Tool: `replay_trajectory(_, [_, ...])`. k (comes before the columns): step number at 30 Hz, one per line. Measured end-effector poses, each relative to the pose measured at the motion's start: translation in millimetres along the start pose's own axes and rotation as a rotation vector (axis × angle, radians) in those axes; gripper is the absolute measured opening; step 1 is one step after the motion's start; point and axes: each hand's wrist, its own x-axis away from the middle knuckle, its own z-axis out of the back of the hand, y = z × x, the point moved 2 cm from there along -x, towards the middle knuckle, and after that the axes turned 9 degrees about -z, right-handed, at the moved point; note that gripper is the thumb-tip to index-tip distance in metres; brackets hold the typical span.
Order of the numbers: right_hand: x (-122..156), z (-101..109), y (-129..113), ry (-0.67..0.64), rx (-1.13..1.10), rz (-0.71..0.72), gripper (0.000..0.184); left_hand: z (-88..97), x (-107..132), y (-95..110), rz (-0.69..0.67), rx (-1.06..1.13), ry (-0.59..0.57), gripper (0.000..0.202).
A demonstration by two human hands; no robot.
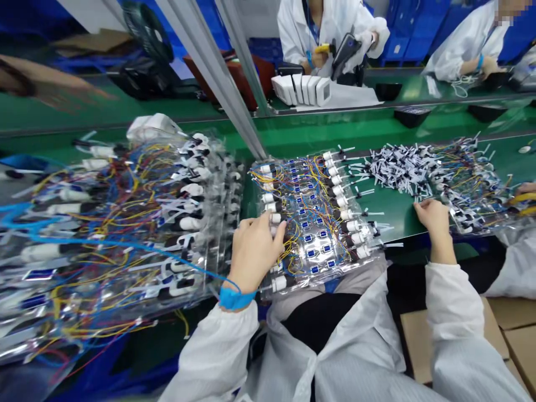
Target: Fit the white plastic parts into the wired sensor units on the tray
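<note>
My left hand (254,251) rests with spread fingers on the left part of a clear plastic tray (318,218), touching white plug-ended leads. The tray carries rows of small blue modules with yellow and blue wires. A blue wrist strap (237,298) circles that wrist, trailing a blue cord. My right hand (433,219) lies on the green bench, its fingertips beside a heap of small white-and-black plastic parts (402,170). Whether it pinches anything cannot be seen. A tall stack of wired clear trays (113,234) sits to my left, and another wired tray (469,184) lies to the right.
A grey metal rail (213,72) rises behind the trays. Across the green bench (377,206), a co-worker (324,33) holds a black device near a row of white boxes (301,89). Another person's hand (525,188) enters at right. Cardboard sheets (444,346) lie low right.
</note>
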Motion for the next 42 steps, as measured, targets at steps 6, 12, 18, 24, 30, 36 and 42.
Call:
replay_trajectory(6, [34,-16,8,-0.114,-0.066,0.007,0.014,-4.9,-13,-10,-0.019,0.285,0.123,0.04])
replay_trajectory(12, [50,-17,1,-0.135,-0.065,0.231,0.028,-17.8,-21,-21,0.014,0.346,0.125,0.035])
replay_trajectory(18, [36,-29,-37,-0.054,-0.005,0.567,0.029,-14.0,-14,-19,-0.004,0.417,0.19,0.036])
replay_trajectory(24, [18,-20,-54,-0.039,-0.033,0.564,0.019,-19.1,-17,-21,0.015,0.505,0.183,0.035])
replay_trajectory(30, [38,54,-110,0.122,-0.882,0.407,0.019,-25.9,-24,-22,-0.028,0.578,0.19,0.032])
replay_trajectory(36, [85,75,-215,-0.503,-1.199,0.235,0.018,-27.7,-26,-22,-0.083,0.534,0.224,0.032])
replay_trajectory(42, [162,11,-304,-0.989,-1.047,0.279,0.024,-35.7,-25,-23,-0.099,0.488,0.245,0.037])
